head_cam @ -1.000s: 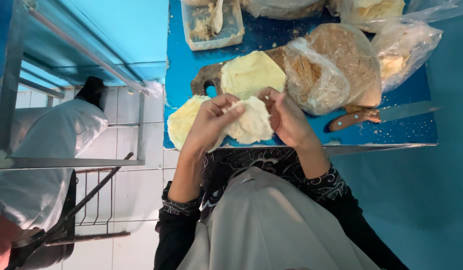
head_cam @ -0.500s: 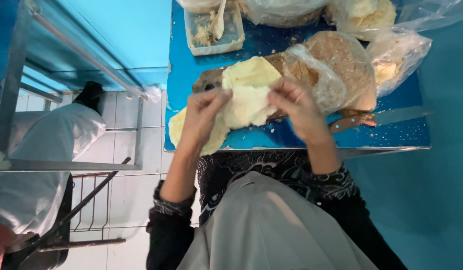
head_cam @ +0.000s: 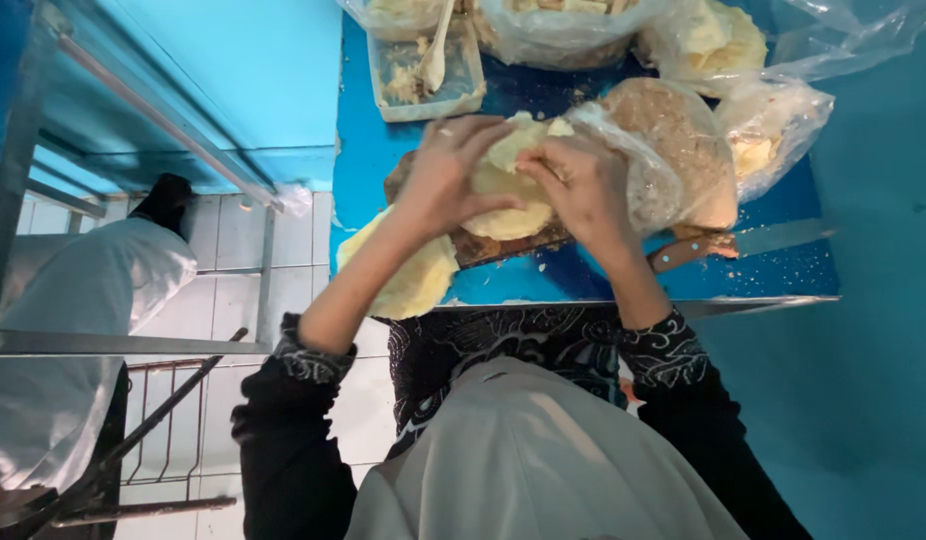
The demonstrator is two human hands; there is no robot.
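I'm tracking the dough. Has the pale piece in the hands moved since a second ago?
Yes. The pale dough piece went from the near table edge away, now over the wooden board, closer to the plastic tub.

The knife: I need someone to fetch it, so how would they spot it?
Start at the blue table. Along its near edge, beside the person's right hand, lies the knife, under a bag of brown crumbs. It alone has a brown wooden handle and a flat metal blade.

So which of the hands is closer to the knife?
The right hand. It is on the pale dough, just above the knife with its brown handle. The left hand is farther away, on the dough's other side.
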